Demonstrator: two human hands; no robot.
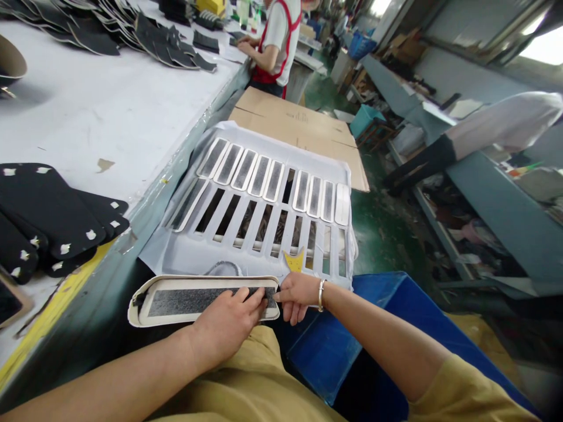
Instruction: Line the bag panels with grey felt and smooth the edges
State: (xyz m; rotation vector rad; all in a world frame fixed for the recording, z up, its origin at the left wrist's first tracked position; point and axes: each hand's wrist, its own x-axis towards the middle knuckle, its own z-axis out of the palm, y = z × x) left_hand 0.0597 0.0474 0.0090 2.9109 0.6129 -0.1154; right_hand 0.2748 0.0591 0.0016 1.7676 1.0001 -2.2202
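A long cream-edged panel with rounded ends point(191, 284) lies crosswise in front of my body, a dark speckled grey strip point(180, 302) along its middle. My left hand point(233, 319) rests on the strip's right part, fingers stretched out flat; its thumb is hidden. At the panel's right end, my right hand point(299, 293) has thumb and index finger closed on the edge, the other fingers curled below. Just beyond lies a slotted pale grey rack point(259, 258), bearing a row of similar smaller panels point(246, 170) and a yellow pointed piece point(294, 261).
A white-topped table point(101, 105) on the left carries black panels point(48, 205) and piled dark curved pieces point(92, 26). A blue bin point(325, 357) stands at my right. Behind the rack is cardboard point(299, 126). Another person point(277, 47) stands at the table's far side.
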